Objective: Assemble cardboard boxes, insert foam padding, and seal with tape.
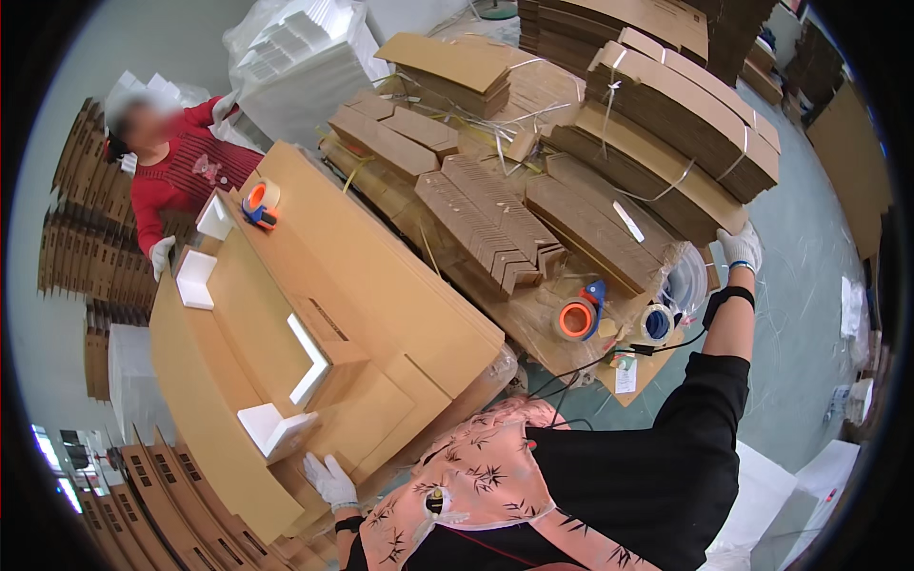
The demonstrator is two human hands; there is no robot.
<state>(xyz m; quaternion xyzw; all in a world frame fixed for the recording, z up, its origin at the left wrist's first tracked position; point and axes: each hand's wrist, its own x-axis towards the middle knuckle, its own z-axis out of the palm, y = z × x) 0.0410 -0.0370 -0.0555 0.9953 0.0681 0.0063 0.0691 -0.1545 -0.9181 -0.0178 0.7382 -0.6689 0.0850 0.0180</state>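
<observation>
My left hand point(330, 479), in a white knitted glove, lies with fingers spread at the near edge of a large opened cardboard box point(400, 409). White foam corner pieces stand along it: one point(271, 430) just beyond that hand, another point(309, 360) on the inner panel, and others point(196, 281) near the far end. My right arm reaches out to the right. There my gloved right hand point(741, 249) is curled at the end of a stack of folded cardboard point(657, 176); its fingertips are partly hidden.
Across the box stands a co-worker in red point(181, 167), gloved hands at its far end. An orange tape dispenser point(260, 202) sits on the box, another point(577, 317) on the pallet beside angled cardboard strips point(486, 224). Cables point(609, 357) run near my right side. Cardboard stacks point(181, 504) stand left.
</observation>
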